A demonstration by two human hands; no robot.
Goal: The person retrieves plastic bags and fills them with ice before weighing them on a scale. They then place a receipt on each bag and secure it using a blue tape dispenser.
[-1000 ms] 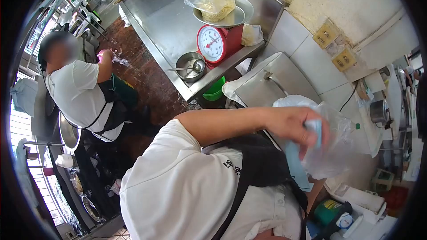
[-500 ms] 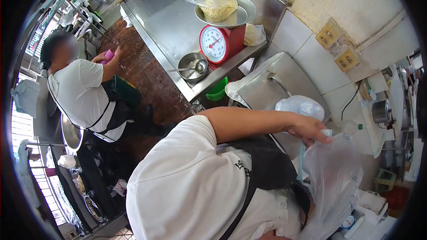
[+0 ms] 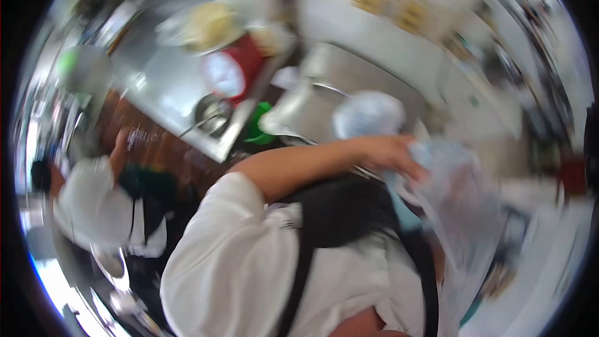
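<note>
Left hand (image 3: 390,155) has its fingers curled closed on the top edge of a clear plastic bag (image 3: 468,218), which hangs down on the near right. Right hand (image 3: 462,182) is just a blur through the plastic, can't tell how its fingers are. Beyond, a whitish bundle (image 3: 368,114) by a metal lid (image 3: 349,72). Farther left, a steel table (image 3: 146,68) with a pot (image 3: 213,115) and red scale (image 3: 251,59), plus another person (image 3: 93,203) at far left.

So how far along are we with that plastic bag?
Looks done: a yellowish bagful sits up on the red scale. In hand: the left hand grips a clear plastic bag, hanging loose. Probably left: filling or closing it, though blur hides whether anything is inside.
</note>
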